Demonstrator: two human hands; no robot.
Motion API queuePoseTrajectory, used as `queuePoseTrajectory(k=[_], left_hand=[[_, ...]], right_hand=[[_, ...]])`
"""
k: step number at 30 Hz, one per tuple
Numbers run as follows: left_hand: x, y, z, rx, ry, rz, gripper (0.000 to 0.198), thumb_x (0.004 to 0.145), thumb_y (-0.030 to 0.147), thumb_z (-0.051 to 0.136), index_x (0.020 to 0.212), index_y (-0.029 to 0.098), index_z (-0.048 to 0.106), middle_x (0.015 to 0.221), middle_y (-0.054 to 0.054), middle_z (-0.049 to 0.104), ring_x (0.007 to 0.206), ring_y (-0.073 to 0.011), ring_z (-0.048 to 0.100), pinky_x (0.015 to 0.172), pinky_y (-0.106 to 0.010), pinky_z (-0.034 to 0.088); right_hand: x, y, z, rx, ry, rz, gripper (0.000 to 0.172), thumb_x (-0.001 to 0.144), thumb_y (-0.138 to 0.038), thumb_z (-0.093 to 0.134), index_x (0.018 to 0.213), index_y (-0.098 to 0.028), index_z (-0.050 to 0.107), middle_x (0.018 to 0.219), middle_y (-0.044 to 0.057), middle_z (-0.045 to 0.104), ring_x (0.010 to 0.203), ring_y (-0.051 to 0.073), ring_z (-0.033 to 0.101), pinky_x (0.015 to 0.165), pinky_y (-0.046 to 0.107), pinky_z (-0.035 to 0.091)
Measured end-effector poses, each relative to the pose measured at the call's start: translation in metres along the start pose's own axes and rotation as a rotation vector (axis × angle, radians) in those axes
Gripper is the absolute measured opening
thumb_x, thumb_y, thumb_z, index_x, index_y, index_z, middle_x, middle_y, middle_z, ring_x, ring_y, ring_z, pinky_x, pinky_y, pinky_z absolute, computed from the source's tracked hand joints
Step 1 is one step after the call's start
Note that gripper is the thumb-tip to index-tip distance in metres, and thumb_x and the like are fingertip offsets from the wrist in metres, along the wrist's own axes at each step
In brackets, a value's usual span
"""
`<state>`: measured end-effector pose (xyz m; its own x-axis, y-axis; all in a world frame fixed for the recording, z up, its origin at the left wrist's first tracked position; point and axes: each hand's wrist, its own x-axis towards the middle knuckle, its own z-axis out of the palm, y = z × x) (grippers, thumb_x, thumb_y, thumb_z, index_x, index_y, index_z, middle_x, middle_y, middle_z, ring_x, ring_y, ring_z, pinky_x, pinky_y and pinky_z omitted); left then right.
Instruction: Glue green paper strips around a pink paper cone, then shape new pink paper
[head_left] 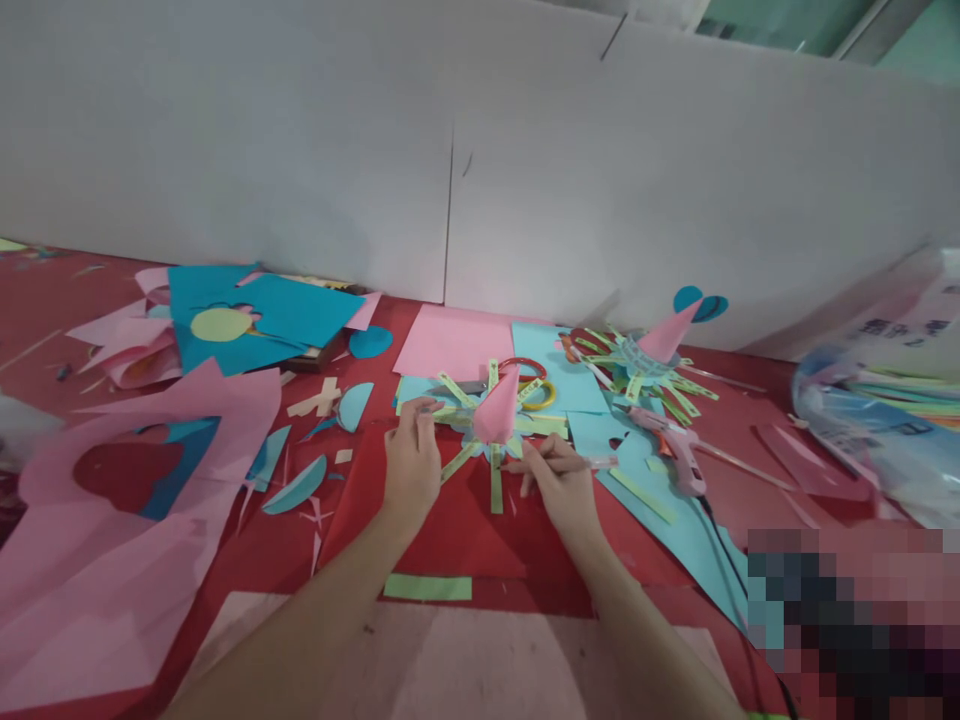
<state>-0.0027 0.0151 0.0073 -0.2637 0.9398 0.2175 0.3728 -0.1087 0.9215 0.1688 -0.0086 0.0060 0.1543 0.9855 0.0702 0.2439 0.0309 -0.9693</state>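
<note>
The left hand [411, 462] pinched a light-green paper strip [459, 462] of the pink-coned paper starburst [495, 415] lying on the red tabletop [45, 300]; the right hand [559, 478] gripped a thin glue stick [604, 462]. Steady pressure at the cone's base would seat strips cleanly.

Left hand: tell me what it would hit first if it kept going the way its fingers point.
The left hand points up and slightly right, fingertips on a green paper strip. Straight on, it would probably meet the scissors lying just beyond, though depth is hard to judge.
</note>
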Motion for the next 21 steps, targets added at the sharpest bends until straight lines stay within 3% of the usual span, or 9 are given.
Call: queuePoseTrajectory(k=[8,12,17,21], left_hand=[[0.001,-0.002,0.001,-0.007,-0.014,-0.044,0.022,0.088,0.028,0.028,0.094,0.022,0.049,0.093,-0.003,0.061,0.081,-0.0158,0.056,0.077,-0.031,0.043],[-0.001,0.004,0.000,-0.103,-0.023,-0.007,0.020,0.088,0.026,0.027,0.089,0.021,0.046,0.088,-0.001,0.058,0.066,-0.0116,0.055,0.069,-0.026,0.043],[-0.004,0.011,0.000,-0.151,-0.216,-0.010,0.020,0.087,0.028,0.028,0.087,0.020,0.047,0.079,0.001,0.060,0.056,-0.0098,0.055,0.062,-0.024,0.043],[-0.003,0.011,0.000,-0.148,-0.295,-0.007,0.022,0.086,0.027,0.028,0.086,0.019,0.049,0.076,0.000,0.062,0.056,-0.0106,0.055,0.059,-0.023,0.043]], right_hand=[[-0.001,-0.002,-0.001,0.006,-0.007,0.001,0.032,0.080,-0.041,0.055,0.059,-0.023,0.039,0.035,-0.005,0.049,0.061,0.020,0.066,0.052,0.023,0.042],[0.000,0.000,0.000,-0.011,0.009,-0.015,0.033,0.080,-0.041,0.055,0.058,-0.022,0.040,0.038,-0.005,0.053,0.049,0.016,0.062,0.050,0.023,0.042],[0.001,-0.002,0.000,-0.004,0.010,-0.018,0.033,0.078,-0.042,0.056,0.057,-0.023,0.039,0.039,-0.004,0.053,0.044,0.015,0.059,0.046,0.023,0.041],[0.000,-0.003,-0.001,0.006,0.030,-0.015,0.033,0.079,-0.040,0.055,0.058,-0.022,0.038,0.041,-0.005,0.053,0.039,0.013,0.055,0.043,0.022,0.038]])
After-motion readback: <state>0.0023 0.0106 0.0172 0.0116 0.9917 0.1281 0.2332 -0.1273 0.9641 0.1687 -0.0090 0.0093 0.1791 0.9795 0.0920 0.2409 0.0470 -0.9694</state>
